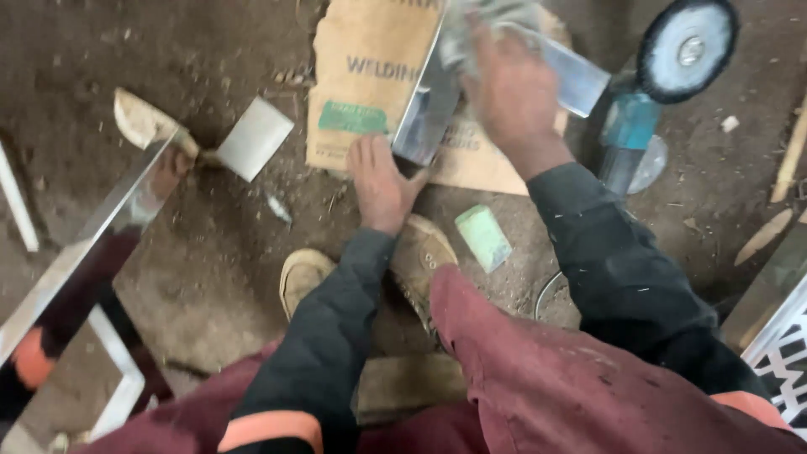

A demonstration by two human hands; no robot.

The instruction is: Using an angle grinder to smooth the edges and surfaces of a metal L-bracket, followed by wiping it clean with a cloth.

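A polished steel bar [430, 105] lies slanted across a torn brown paper sack [366, 80] on the dirt floor [210, 252], and you crouch over it with both hands at work. Your left hand [380, 181] presses flat on the bar's near end, fingers spread and pinning it down rather than wrapped around it. Your right hand [508, 84], blurred in motion, is bunched around a grey cloth [483, 21] held against the bar's upper stretch, fingers closed on the cloth. Just below the sack, near your right forearm, lies a pale green block [482, 238]. To the right of the bar rests an angle grinder [651, 101] with a round buffing wheel [688, 49] and a teal body. Your worn tan shoes [420, 256] sit just behind the left hand. At far left, a second mirror-bright steel length [80, 252] runs diagonally, with a small square plate [255, 137] just beside its upper end.
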